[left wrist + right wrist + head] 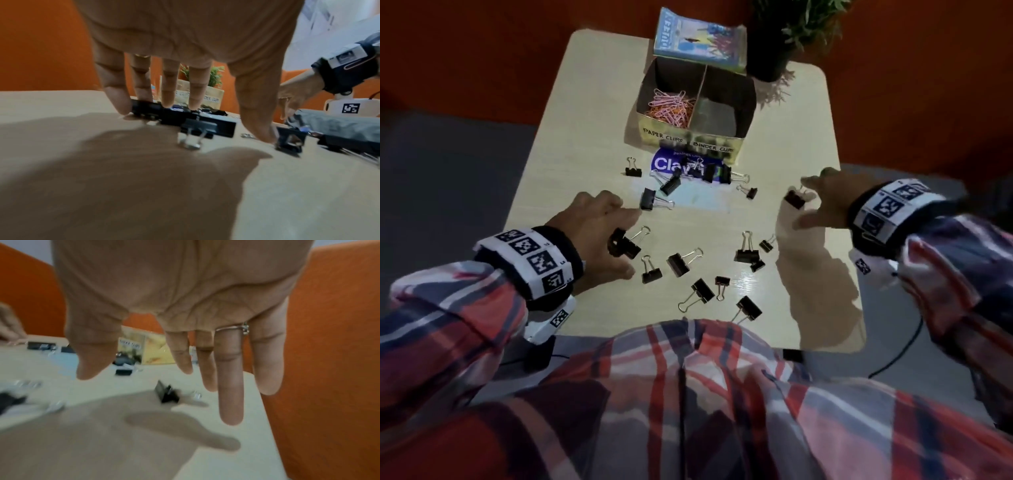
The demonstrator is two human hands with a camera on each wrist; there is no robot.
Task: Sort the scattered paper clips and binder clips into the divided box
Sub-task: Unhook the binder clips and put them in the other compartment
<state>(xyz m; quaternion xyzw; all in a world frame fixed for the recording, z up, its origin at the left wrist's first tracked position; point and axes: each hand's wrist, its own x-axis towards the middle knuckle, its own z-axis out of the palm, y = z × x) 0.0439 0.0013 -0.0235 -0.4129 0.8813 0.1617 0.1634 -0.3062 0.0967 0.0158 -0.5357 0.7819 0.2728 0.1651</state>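
A divided cardboard box [722,138] stands at the table's far middle. Its left compartment holds pink paper clips [671,106]; the right compartment [717,118] shows only its bare floor. Several black binder clips lie scattered on the table in front of the box. My left hand [626,236] is spread palm down, and its fingertips [121,108] touch the table and a large binder clip [205,125]. My right hand [803,202] hovers open just above another binder clip [166,394], its fingers [230,402] straight and holding nothing.
A book [700,36] lies behind the box and a potted plant [774,51] stands at the back right. A blue printed card [667,164] lies under some clips in front of the box. The table's near edge [825,347] is at my torso.
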